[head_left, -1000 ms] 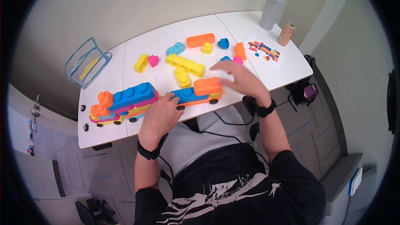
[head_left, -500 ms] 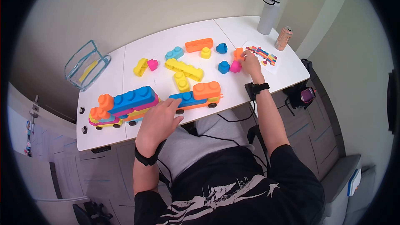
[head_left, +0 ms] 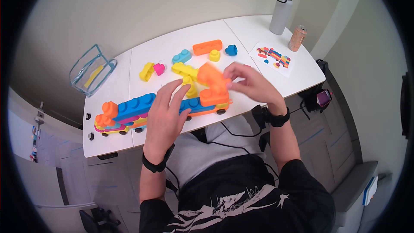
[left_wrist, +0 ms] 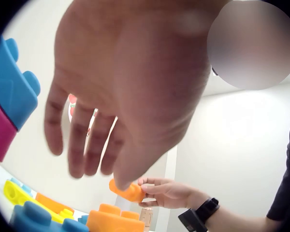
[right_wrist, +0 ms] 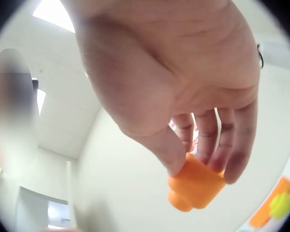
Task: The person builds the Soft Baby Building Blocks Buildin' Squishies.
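Since the frame half a second earlier, the right hand (head_left: 250,81) has moved from beside the printed sheet (head_left: 282,67) to the near part of the table (head_left: 246,108), bringing the held orange block (right_wrist: 197,182) with it. Over the same interval the left hand (head_left: 163,114) has lifted off the blue block (head_left: 189,104) of the wheeled wagon.

Head view: the held block is blurred and overlaps the seated orange block (head_left: 212,98) on the wagon; contact cannot be judged from there. Left wrist view: a narrow gap shows between the two, the held block appearing above the seated one's studs.

Right wrist view: thumb and fingers are clamped on the held block, a grip the head view shows less clearly; one stud points down and left.

Left hand's fingers extend loosely, thumb apart, gripping nothing. Its thumb crosses the held block in the left wrist view; the head view shows them well apart.
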`<control>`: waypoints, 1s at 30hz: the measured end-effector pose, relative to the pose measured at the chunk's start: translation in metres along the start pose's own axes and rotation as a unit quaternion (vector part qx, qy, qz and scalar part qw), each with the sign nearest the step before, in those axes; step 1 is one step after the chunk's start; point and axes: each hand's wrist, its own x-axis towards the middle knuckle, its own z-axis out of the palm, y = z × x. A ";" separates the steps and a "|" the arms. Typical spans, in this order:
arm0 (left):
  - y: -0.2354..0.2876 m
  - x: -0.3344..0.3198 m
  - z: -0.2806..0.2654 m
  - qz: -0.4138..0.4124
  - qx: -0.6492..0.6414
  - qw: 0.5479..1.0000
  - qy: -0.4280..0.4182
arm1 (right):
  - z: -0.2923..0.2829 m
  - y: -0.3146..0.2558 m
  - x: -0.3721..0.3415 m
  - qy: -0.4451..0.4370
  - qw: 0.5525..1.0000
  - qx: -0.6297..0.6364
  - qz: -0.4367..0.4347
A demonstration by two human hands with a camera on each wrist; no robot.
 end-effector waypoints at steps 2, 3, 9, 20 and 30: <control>0.001 0.000 0.002 0.014 -0.013 1.000 -0.023 | 0.009 -0.003 0.002 -0.048 0.996 0.069 0.020; 0.001 -0.001 0.002 0.026 -0.027 0.998 -0.043 | 0.011 -0.002 0.003 -0.099 0.986 0.129 0.034; -0.014 -0.007 0.009 0.011 -0.063 0.997 -0.042 | 0.022 0.019 0.013 -0.192 0.952 0.232 0.053; -0.013 -0.018 0.016 -0.103 0.076 0.990 -0.058 | 0.023 0.012 0.011 0.069 0.983 -0.170 -0.001; -0.025 -0.022 0.036 -0.132 0.140 0.976 -0.099 | 0.037 0.035 0.009 0.088 0.948 -0.305 0.033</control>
